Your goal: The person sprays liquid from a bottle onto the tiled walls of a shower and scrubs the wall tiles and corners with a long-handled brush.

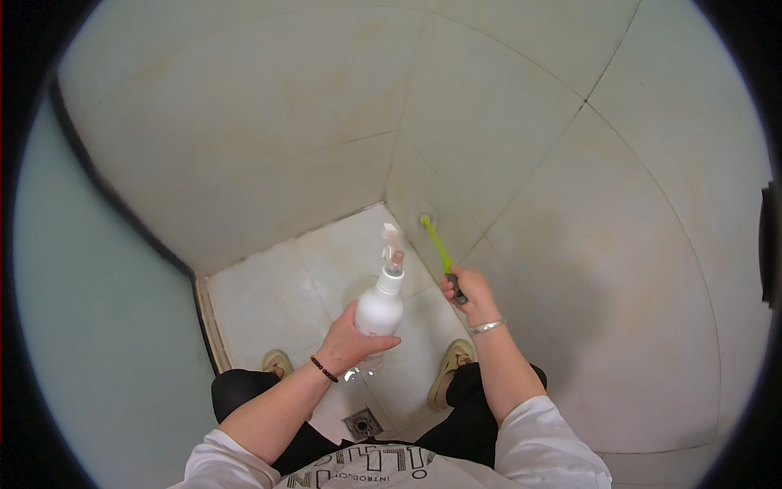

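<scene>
My left hand (pixel 352 341) is wrapped round a white spray bottle (pixel 380 310), which I hold upright over the floor with its trigger head pointing away from me. In my right hand (pixel 468 289) is the dark grip of a bright green brush (pixel 437 243). The far end of the brush meets the tiled wall (pixel 489 175) low down, near the corner, where a small pale foamy or bristly patch shows. Its bristles are too small to make out clearly.
Pale floor tiles (pixel 277 281) run up to the stained walls. A square floor drain (pixel 362 424) lies between my feet. On the left stands a greenish glass panel (pixel 106 301) with a dark edging. A dark object (pixel 768 244) is at the far right.
</scene>
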The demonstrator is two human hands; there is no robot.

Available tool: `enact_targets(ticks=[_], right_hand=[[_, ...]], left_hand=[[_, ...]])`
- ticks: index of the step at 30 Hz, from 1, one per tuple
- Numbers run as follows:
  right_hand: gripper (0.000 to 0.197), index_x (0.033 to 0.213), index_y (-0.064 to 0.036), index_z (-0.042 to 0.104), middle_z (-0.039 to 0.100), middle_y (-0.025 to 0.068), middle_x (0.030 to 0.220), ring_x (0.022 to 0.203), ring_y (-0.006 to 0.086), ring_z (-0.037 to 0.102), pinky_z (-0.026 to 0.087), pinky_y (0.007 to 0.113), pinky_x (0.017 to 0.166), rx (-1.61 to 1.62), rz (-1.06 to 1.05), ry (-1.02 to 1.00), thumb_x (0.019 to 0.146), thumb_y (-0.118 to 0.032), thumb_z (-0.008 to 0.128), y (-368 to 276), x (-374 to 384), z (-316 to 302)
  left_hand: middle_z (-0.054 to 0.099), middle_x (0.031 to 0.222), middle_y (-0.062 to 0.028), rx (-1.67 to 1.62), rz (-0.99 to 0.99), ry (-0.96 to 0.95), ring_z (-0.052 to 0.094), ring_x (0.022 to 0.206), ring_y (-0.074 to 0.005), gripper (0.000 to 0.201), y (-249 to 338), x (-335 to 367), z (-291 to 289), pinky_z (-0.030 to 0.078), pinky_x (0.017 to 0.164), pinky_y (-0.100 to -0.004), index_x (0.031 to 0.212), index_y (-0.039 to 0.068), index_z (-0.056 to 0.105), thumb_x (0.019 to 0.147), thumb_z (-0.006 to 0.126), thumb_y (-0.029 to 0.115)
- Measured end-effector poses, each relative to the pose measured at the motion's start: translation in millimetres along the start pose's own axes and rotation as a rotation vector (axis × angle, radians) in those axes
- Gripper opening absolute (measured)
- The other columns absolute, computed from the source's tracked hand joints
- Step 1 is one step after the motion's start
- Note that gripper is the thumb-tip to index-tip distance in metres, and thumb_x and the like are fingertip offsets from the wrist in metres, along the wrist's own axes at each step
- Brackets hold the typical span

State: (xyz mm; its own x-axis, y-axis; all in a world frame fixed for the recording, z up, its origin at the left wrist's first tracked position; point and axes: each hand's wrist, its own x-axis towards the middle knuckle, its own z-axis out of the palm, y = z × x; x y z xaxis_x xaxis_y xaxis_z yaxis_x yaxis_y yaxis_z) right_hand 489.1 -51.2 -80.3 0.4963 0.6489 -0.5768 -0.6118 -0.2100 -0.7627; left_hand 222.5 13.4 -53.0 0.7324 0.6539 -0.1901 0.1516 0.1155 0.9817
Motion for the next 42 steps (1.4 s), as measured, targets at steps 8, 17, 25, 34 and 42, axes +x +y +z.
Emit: enact_targets(ticks=[8, 17, 25, 34, 42], right_hand=[[0.019, 0.087, 0.0000, 0.046, 0.051, 0.0063, 0.070, 0.050, 0.0112, 0.046, 0.038, 0.023, 0.039, -0.150, -0.518, -0.043, 0.094, -0.017, 0.048, -30.3, -34.4, 44.5], [0.020, 0.089, 0.0008, 0.046, 0.050, 0.0087, 0.071, 0.051, 0.0104, 0.046, 0.037, 0.023, 0.039, 0.168, 0.039, 0.021, 0.096, -0.018, 0.045, -4.6, -12.4, 6.3], [0.018, 0.089, -0.0005, 0.048, 0.052, 0.0084, 0.071, 0.052, 0.0117, 0.047, 0.038, 0.024, 0.041, -0.041, -0.333, -0.030, 0.094, -0.018, 0.046, -14.2, -74.7, 20.3], [0.021, 0.087, -0.0010, 0.048, 0.052, 0.0075, 0.073, 0.052, 0.0104, 0.047, 0.037, 0.023, 0.040, 0.027, -0.204, -0.012, 0.094, -0.021, 0.048, -16.2, -112.5, -16.4], [0.022, 0.085, -0.0013, 0.051, 0.053, 0.0057, 0.070, 0.050, 0.0109, 0.047, 0.037, 0.024, 0.040, -0.020, -0.182, 0.033, 0.094, -0.021, 0.051, 16.4, -109.5, -42.4]], left_hand=[[0.060, 0.107, -0.0084, -0.009, -0.021, 0.031, 0.058, 0.097, -0.0171, 0.070, 5.4, -0.5, -9.6, 0.047, 0.086, -0.0319, 0.117, 0.002, 0.049, 0.061, 0.085, 0.025], [0.060, 0.109, -0.0081, 0.001, -0.004, 0.044, 0.058, 0.098, -0.0168, 0.072, 15.0, -3.3, -11.4, 0.047, 0.087, -0.0318, 0.119, 0.002, 0.048, 0.061, 0.085, 0.024], [0.060, 0.109, -0.0079, -0.051, -0.001, 0.014, 0.058, 0.099, -0.0167, 0.074, 11.7, -4.9, -8.6, 0.047, 0.088, -0.0316, 0.119, 0.001, 0.048, 0.060, 0.085, 0.024], [0.059, 0.109, -0.0079, -0.021, 0.003, 0.046, 0.058, 0.098, -0.0166, 0.072, 11.2, -8.7, -10.3, 0.048, 0.087, -0.0327, 0.119, 0.002, 0.048, 0.060, 0.084, 0.021], [0.059, 0.106, -0.0070, -0.019, -0.016, 0.046, 0.058, 0.097, -0.0168, 0.070, 5.9, -6.2, -4.8, 0.048, 0.086, -0.0328, 0.118, 0.002, 0.048, 0.060, 0.084, 0.020]])
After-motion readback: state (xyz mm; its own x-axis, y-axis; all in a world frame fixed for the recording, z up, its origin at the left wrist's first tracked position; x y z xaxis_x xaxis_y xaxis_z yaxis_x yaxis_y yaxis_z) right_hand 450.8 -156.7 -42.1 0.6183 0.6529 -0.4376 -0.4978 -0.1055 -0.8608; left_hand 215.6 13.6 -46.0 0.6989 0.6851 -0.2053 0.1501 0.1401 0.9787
